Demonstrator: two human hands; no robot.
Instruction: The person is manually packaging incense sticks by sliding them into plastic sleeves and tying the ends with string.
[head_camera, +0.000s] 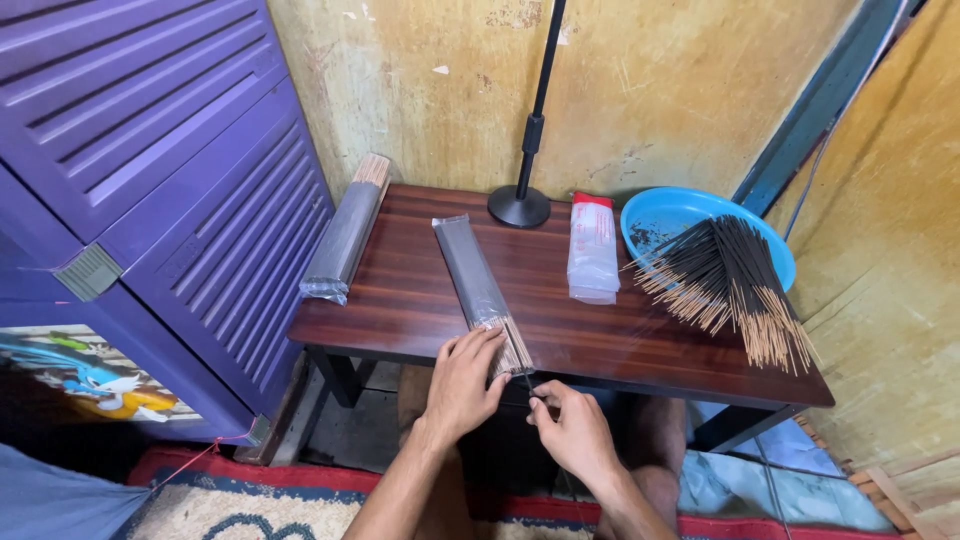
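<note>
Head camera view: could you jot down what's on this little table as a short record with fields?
Table: dark wooden table against a yellowish wall
Left hand: left hand rests on the open end of a clear sleeve of incense sticks
Right hand: right hand pinches a thin stick at the table's front edge
Far left: second packed sleeve
Middle: stack of empty clear bags
Right: blue bowl with loose incense sticks fanned out
Back: black stand base
</note>
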